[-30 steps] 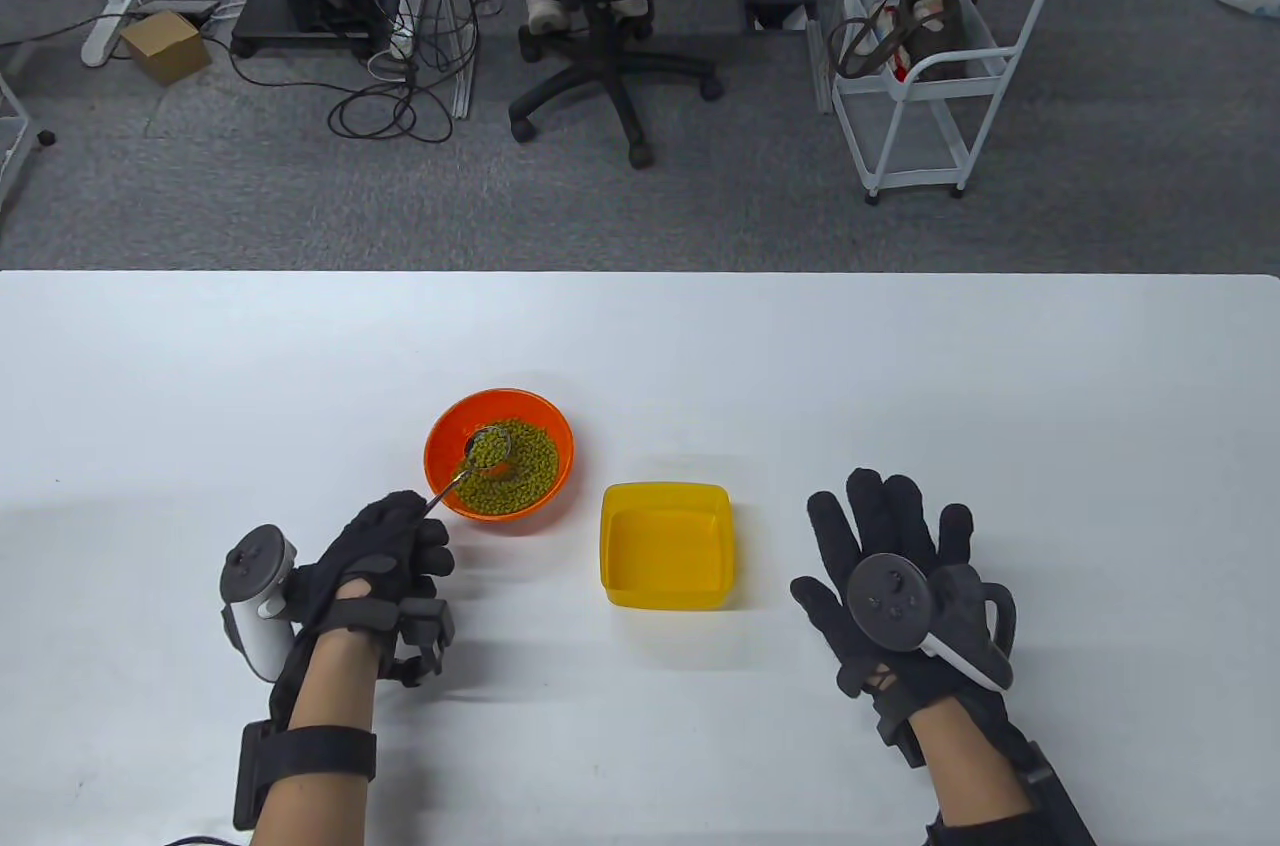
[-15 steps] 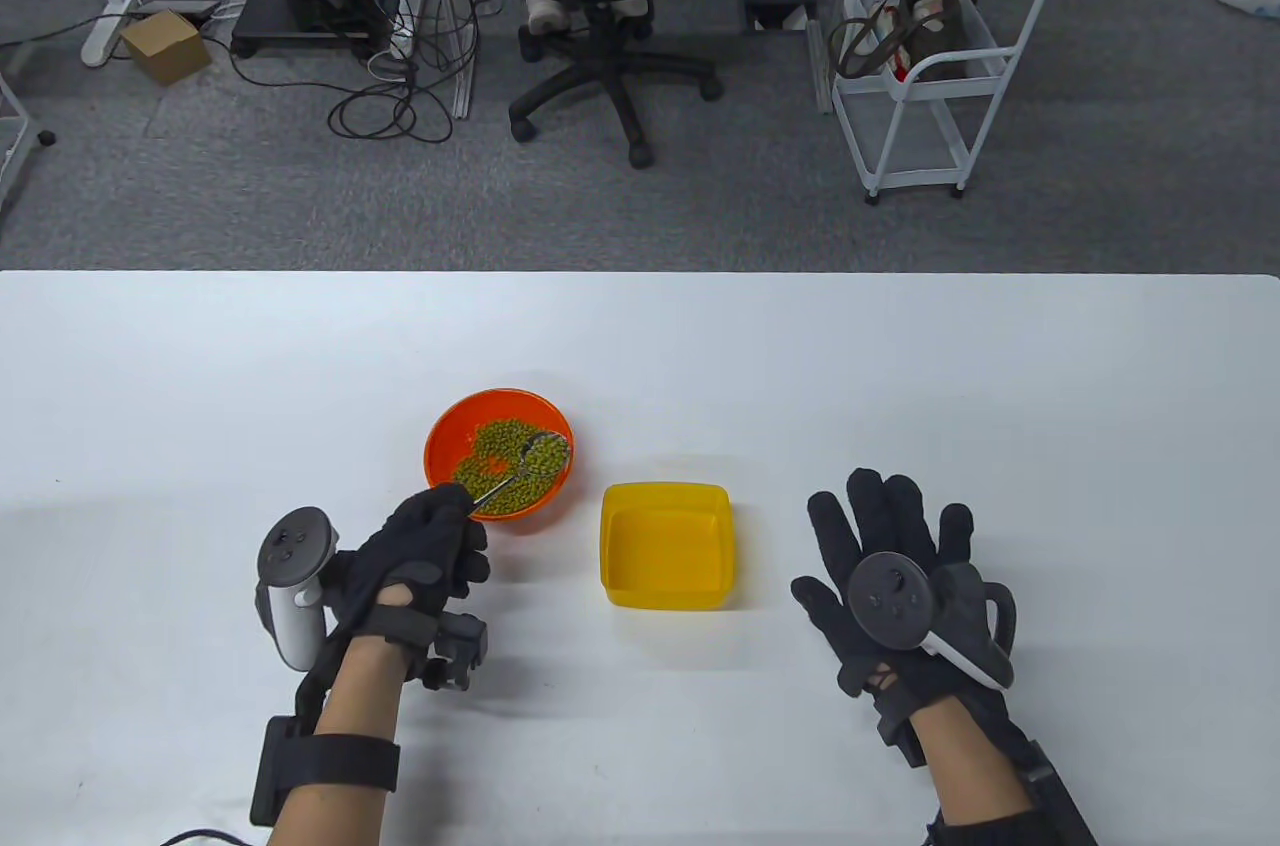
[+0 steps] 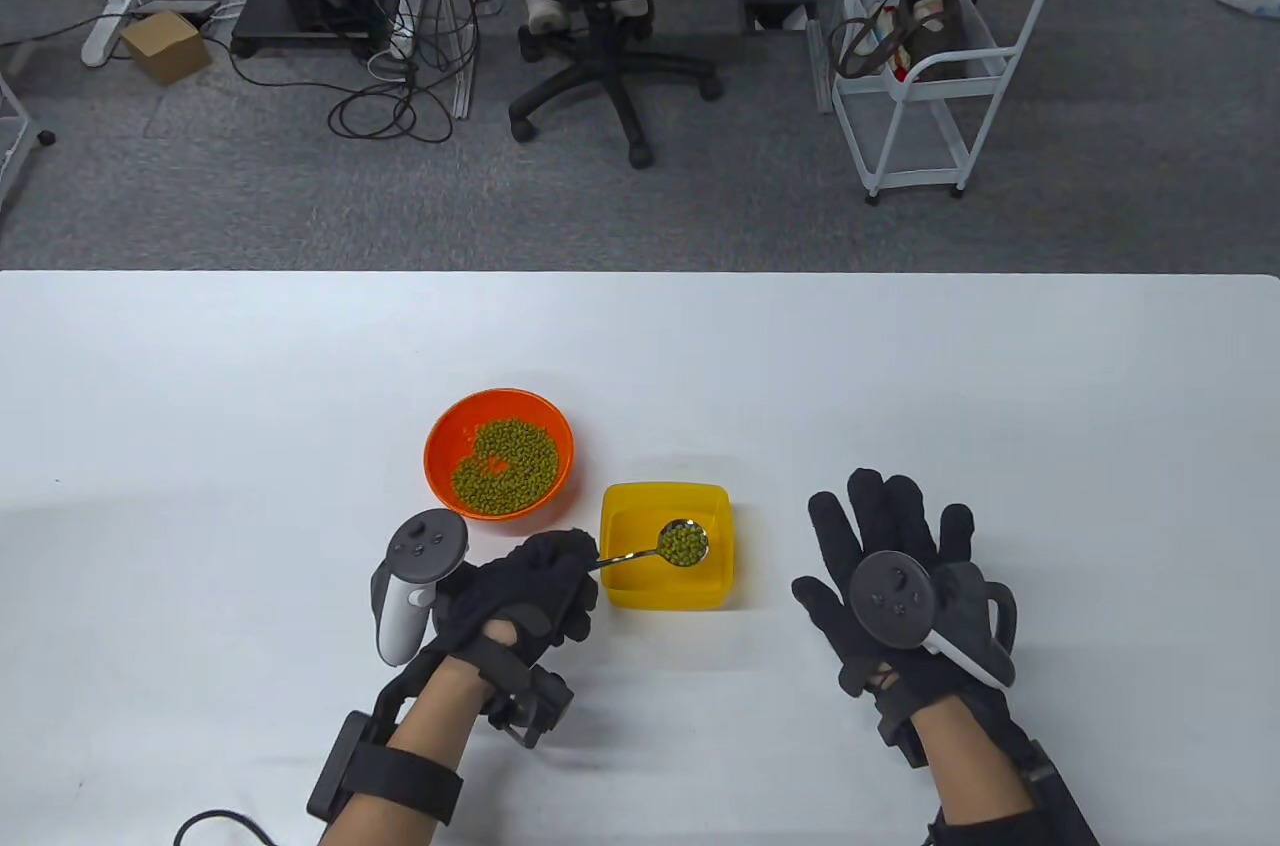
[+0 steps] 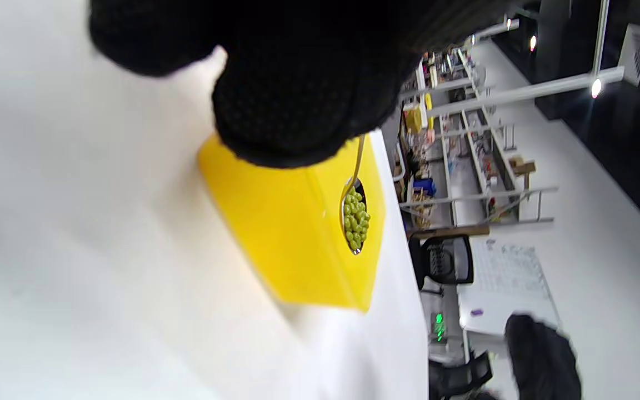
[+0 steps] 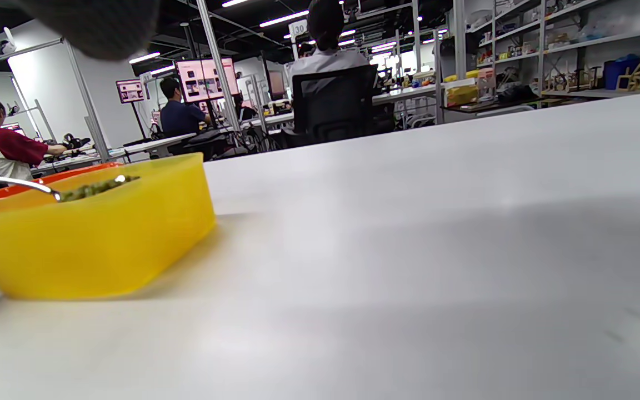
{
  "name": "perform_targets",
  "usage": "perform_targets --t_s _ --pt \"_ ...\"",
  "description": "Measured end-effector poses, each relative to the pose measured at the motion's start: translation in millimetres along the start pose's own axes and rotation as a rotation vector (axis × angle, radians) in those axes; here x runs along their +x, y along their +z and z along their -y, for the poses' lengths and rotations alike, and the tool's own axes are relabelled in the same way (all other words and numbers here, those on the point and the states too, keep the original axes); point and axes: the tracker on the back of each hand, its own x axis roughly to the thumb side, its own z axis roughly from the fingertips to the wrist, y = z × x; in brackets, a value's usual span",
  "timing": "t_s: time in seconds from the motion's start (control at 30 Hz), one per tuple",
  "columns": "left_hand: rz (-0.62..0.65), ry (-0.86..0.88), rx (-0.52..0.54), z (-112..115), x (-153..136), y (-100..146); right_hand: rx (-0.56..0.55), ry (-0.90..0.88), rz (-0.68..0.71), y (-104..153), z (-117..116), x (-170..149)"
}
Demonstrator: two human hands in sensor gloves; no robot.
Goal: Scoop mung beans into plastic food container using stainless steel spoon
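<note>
No brand or label is legible on the task items; a small sign reading "30" is seen in the background of the right wrist view. The stainless steel spoon (image 3: 660, 548) is gripped by its handle in the curled fingers (image 3: 570, 554) of the left hand (image 3: 525, 591). Its bowl, heaped with mung beans (image 3: 684, 543), is held level above the yellow plastic food container (image 3: 612, 586). More beans lie in the orange bowl (image 3: 440, 456). The right hand (image 3: 900, 576) is laid flat on the table (image 3: 200, 386), fingers spread, holding nothing.
</note>
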Motion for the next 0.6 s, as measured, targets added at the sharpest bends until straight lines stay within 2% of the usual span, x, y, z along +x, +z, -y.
perform_targets --t_s 0.23,0.4,0.6 --pt "0.031 -0.182 0.015 10.1 8.2 1.2 0.004 -0.006 0.003 -0.4 -0.3 -0.5" --pt "0.123 -0.362 0.074 15.4 17.2 4.3 0.006 -0.004 0.006 -0.3 -0.3 -0.3" --pt "0.157 -0.471 0.067 24.3 19.9 4.9 0.009 -0.003 0.004 -0.3 -0.8 -0.5"
